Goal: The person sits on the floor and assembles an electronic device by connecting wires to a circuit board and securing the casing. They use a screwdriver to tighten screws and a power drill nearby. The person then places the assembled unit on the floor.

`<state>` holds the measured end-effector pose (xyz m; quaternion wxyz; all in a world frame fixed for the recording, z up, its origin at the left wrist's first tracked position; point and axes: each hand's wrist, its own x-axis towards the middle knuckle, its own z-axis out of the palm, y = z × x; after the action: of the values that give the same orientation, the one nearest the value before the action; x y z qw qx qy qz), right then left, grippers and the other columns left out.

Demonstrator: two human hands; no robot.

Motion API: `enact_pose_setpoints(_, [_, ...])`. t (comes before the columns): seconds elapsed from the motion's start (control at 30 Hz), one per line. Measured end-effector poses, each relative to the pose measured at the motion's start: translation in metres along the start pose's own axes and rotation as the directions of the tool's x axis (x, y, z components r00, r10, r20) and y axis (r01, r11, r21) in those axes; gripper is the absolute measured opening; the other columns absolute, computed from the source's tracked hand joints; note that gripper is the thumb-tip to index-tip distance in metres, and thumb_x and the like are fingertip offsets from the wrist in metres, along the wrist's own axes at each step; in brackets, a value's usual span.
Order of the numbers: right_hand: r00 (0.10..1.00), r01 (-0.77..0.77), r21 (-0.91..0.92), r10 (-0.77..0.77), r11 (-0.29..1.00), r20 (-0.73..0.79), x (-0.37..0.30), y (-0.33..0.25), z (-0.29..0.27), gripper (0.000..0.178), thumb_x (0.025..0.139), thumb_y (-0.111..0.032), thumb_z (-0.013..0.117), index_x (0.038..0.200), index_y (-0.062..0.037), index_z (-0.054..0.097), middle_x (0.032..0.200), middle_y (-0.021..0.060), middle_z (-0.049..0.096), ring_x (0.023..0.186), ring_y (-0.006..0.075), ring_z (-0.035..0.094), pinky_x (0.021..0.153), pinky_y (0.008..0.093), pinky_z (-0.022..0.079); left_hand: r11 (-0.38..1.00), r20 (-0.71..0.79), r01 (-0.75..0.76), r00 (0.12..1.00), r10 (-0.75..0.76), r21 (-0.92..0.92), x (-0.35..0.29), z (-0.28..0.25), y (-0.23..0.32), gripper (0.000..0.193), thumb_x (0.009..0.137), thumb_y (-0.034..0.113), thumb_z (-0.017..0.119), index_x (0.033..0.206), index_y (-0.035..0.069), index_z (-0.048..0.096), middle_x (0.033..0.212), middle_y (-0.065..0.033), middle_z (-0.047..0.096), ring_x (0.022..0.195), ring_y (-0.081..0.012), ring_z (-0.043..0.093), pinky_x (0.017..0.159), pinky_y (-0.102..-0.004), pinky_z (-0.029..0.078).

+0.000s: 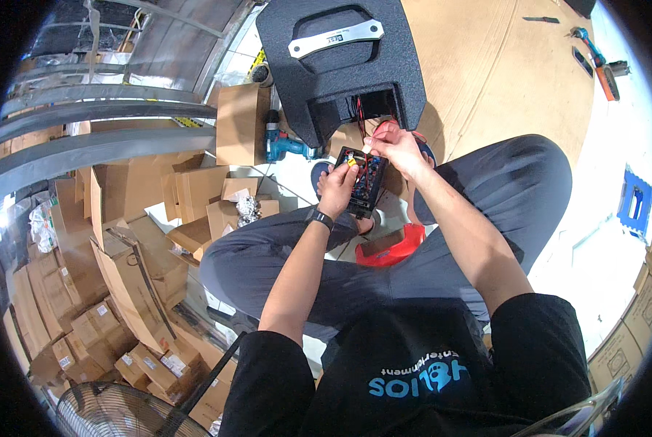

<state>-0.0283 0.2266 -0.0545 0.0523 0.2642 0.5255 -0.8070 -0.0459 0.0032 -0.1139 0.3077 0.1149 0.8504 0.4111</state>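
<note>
A black speaker cabinet [289, 84] with a silver handle plate [336, 39] stands in front of me. Red and dark wires [361, 116] run out of the opening in its near end. Between my legs is a black electronics module [373, 186], its circuit parts exposed. My left hand [335, 191] grips this module along its left side, the thumb beside a small yellow part [352, 162]. Just above the module's upper end, my right hand [400, 153] pinches a small white connector [367, 145] by the wires. Whether the connector touches the module is too small to tell.
A blue cordless drill [285, 146] and a cardboard box [243, 124] stand left of the cabinet. A red plastic piece [391, 247] lies between my legs. Cardboard boxes [93, 328] and a fan [115, 408] fill the left. Another power tool [604, 73] lies far right on cardboard sheeting [486, 65].
</note>
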Motion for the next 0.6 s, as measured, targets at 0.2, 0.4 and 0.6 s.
enact_pose_setpoints(0.2, [0.992,0.052,-0.023,-0.049,0.998,0.12,0.005,0.003,-0.001,0.021,0.089,-0.004,0.079,0.104,0.0016,0.065,0.093,0.0087,0.073,0.086,0.015,0.071,0.074,0.028,0.059,0.88,0.006,-0.053,0.998,0.063,-0.473,-0.006,-0.001,0.021,0.022,0.103,0.015,0.066,0.121,0.004,0.068,0.093,-0.0001,0.074,0.085,-0.0044,0.063,0.082,-0.0203,0.047])
enact_pose_setpoints(0.4, [0.963,0.116,-0.1,-0.087,0.988,0.255,0.006,0.012,0.003,0.024,0.089,0.0,0.078,0.105,-0.0032,0.06,0.094,0.0031,0.069,0.092,0.0135,0.071,0.085,0.0285,0.059,0.886,0.004,-0.085,0.995,0.097,-0.456,-0.007,-0.005,0.021,0.022,0.098,0.014,0.073,0.116,0.003,0.073,0.097,0.0005,0.075,0.086,-0.005,0.063,0.078,-0.021,0.049])
enact_pose_setpoints(0.6, [0.964,0.144,-0.213,-0.088,0.966,0.252,0.007,0.017,0.002,0.025,0.088,0.001,0.078,0.105,-0.002,0.061,0.097,0.0043,0.068,0.093,0.0141,0.07,0.084,0.0287,0.058,0.836,0.01,-0.066,0.996,0.085,-0.545,-0.012,-0.007,0.029,0.025,0.098,0.011,0.073,0.121,0.002,0.074,0.101,-0.0005,0.076,0.088,-0.0055,0.064,0.081,-0.0219,0.051])
